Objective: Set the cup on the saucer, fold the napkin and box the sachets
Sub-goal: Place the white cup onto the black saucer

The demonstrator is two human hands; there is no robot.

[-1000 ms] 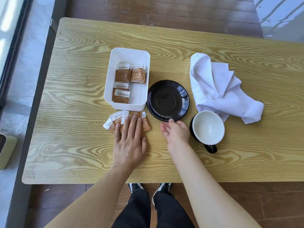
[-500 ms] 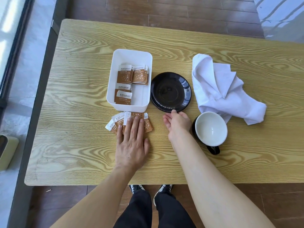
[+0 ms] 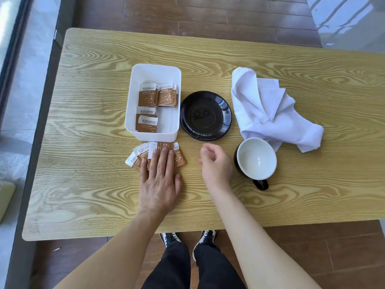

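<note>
Under left hand [image 3: 159,180], "talkoo" sachets [image 3: 179,157]

left hand [image 3: 159,182] flat, right hand [image 3: 215,165] loosely curled

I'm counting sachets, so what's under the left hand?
The left hand lies flat on a fan of brown-and-white sachets beside the white box. Several edges show; any fully beneath the fingers are hidden.

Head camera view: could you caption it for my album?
Left hand presses loose sachets beside the white box; right hand hovers between saucer and cup.
</note>
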